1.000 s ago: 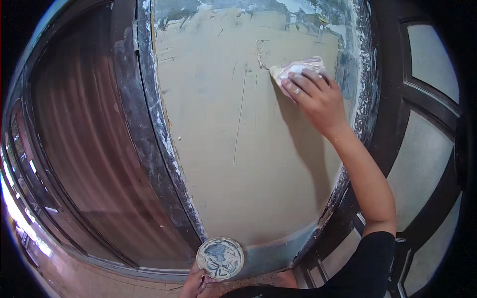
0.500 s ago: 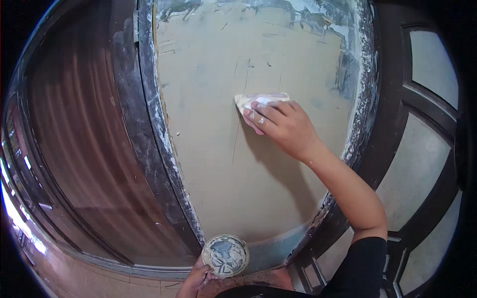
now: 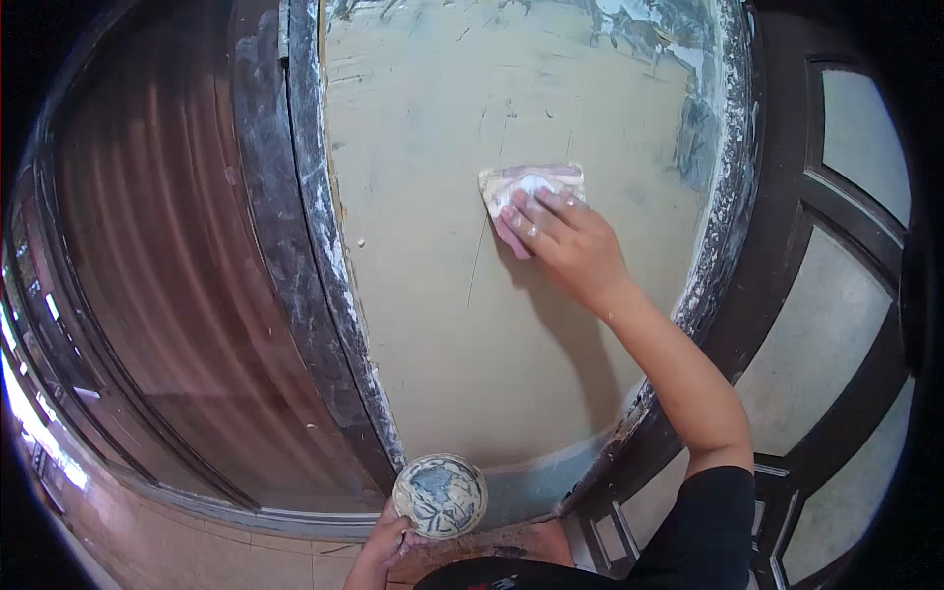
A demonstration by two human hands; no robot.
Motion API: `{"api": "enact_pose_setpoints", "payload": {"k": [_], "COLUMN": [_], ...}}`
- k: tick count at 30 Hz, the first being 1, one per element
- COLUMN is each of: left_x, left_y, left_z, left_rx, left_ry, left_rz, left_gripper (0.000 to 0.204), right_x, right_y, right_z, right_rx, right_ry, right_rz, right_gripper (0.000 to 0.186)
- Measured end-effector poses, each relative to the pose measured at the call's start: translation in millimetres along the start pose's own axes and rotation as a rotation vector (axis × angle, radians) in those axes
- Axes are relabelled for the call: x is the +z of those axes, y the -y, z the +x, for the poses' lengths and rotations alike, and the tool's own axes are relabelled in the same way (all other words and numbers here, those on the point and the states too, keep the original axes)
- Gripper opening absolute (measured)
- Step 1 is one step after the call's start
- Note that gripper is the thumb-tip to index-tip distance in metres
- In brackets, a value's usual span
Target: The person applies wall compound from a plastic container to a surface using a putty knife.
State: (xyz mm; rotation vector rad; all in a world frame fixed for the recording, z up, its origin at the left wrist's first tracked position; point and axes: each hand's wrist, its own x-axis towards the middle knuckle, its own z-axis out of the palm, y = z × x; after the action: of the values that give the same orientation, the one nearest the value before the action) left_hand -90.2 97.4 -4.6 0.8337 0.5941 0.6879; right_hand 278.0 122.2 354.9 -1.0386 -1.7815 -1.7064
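My right hand (image 3: 580,251) grips a flat, pinkish spreader (image 3: 513,236) smeared with white filler, fingers pressed on its face. The spreader's wide far edge meets the beige, filler-coated panel (image 3: 423,344) near its upper middle. A thin dark line runs down the panel just below the spreader's left corner. Low in the view, my left hand (image 3: 386,538) holds a round, shallow dish (image 3: 440,495) by its left rim. Dried cream and grey smears cover the dish; whether fresh filler lies in it I cannot tell.
Worn dark frame posts, streaked with white, border the panel at left (image 3: 295,197) and right (image 3: 723,216). Left of it is glass with a brown curtain (image 3: 177,275) behind. Dark slatted framing with pale panes (image 3: 821,305) stands at right. Tiled floor (image 3: 197,536) shows at lower left.
The view has shifted a little, moving the panel upward in the picture. The spreader stays at nearly the same spot on the panel and shows more of its smeared face.
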Motion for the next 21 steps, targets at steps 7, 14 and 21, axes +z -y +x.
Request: {"api": "enact_pose_setpoints", "payload": {"k": [7,14,21], "left_x": [9,-2,18], "left_y": [-1,9,1], "left_z": [-4,1,-12], "left_rx": [0.001,-0.063,-0.044], "left_ry": [0.008,0.025,0.061], "left_rz": [-0.036,0.183,-0.074], "left_gripper": [0.069,0.07,0.07], "right_x": [-32,-3,-47], "right_y": [-32,-22,-42], "right_z": [33,8,28], "right_rx": [0.005,0.043,0.016], "right_ry": [-0.084,-0.061,-0.082], "right_rz": [-0.027,-0.082,-0.041], "right_gripper": [0.036,0.035,0.034]}}
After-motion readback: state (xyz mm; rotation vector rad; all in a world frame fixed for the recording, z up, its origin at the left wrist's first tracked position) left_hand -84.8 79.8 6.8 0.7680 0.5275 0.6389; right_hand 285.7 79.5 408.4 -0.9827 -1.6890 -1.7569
